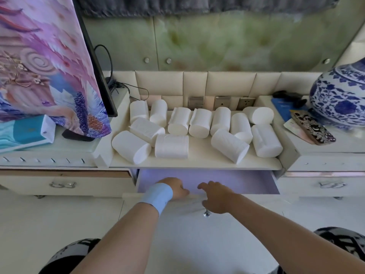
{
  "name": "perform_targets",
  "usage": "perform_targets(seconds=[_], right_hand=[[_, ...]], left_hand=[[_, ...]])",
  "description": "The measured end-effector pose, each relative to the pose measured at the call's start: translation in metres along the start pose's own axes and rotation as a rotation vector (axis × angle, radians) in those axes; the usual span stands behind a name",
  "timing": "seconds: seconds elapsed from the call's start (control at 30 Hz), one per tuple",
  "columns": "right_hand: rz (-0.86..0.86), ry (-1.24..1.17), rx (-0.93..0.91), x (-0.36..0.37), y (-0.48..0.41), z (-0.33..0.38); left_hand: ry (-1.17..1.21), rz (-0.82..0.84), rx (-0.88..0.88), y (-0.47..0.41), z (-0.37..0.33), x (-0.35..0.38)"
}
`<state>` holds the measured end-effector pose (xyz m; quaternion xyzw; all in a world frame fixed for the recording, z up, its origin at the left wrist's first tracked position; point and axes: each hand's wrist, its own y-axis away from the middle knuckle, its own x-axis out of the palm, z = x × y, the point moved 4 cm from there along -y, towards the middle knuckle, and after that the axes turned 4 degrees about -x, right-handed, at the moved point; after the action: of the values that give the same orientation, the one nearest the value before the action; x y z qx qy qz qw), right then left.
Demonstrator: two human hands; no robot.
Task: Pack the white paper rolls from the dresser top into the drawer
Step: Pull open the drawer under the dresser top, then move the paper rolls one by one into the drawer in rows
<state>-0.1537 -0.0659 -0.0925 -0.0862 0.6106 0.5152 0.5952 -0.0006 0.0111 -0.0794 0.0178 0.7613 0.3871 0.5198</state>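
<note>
Both forearms reach forward from the bottom edge, knees at either side. Left hand (174, 188), blue wristband (156, 195) on the wrist, is curled over the front edge of the drawer (246, 182), fingers hooked inside, gripping the panel. Right hand (216, 196) sits at the same edge just right of it, fingers loosely spread and pointing into the drawer, holding nothing; a small shiny knob (206, 214) shows below it on the drawer front. Drawer is pulled partly out, lilac inside, no rolls visible in it. Above, on the recessed dresser top (197, 161), all white rolls (171, 146) lie on their sides, about twelve, in two loose rows, several touching. Farther back: wall sockets (222, 102). Left: teal box (29, 130), patterned cloth over a screen (49, 62). Right: phone (313, 127), blue-white vase (339, 97).
</note>
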Motion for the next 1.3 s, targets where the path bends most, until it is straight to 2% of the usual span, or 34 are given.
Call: perform_targets(seconds=[0.1,0.23,0.37,0.47,0.53,0.67,0.77,0.9,1.03,1.07,1.1,1.2,1.23,1.3], right_hand=[[0.118,0.053,-0.059,0.018,0.019,0.002],[0.19,0.121,-0.122,0.038,0.044,0.009],[0.239,0.08,-0.122,0.048,0.059,0.015],[0.299,0.057,-0.117,0.048,0.066,0.019],[0.35,0.042,-0.107,0.047,0.067,0.022],[0.307,-0.118,-0.02,0.026,0.05,0.023],[0.409,-0.227,0.036,0.031,0.041,0.028],[0.466,-0.189,0.03,0.05,0.044,0.033],[0.635,-0.206,0.025,0.049,0.043,0.038],[0.579,-0.203,0.008,0.04,0.037,0.041],[0.432,-0.174,-0.015,0.024,0.028,0.044],[-0.252,-0.108,-0.066,-0.05,0.001,0.052],[-0.415,-0.134,-0.079,-0.072,-0.006,0.053],[-0.605,-0.142,-0.117,-0.105,-0.021,0.055]], left_hand=[[0.015,0.152,0.026,0.015,-0.002,0.013],[-0.108,0.366,0.024,0.028,0.0,0.042],[-0.151,0.422,0.029,0.04,-0.007,0.057],[-0.066,0.457,0.038,0.047,-0.009,0.055],[-0.013,0.373,0.061,0.046,-0.01,0.044],[0.045,0.055,0.09,0.035,-0.004,0.007],[0.063,-0.019,0.106,0.029,0.003,-0.011],[0.164,-0.107,0.12,0.026,0.004,-0.021],[0.214,-0.266,0.194,0.022,0.003,-0.027],[0.233,-0.301,0.202,0.02,0.005,-0.03],[0.245,-0.346,0.208,0.017,0.008,-0.036],[0.217,-0.542,0.195,0.01,0.019,-0.063],[0.205,-0.603,0.179,0.008,0.023,-0.072],[0.173,-0.687,0.159,0.002,0.03,-0.087]])
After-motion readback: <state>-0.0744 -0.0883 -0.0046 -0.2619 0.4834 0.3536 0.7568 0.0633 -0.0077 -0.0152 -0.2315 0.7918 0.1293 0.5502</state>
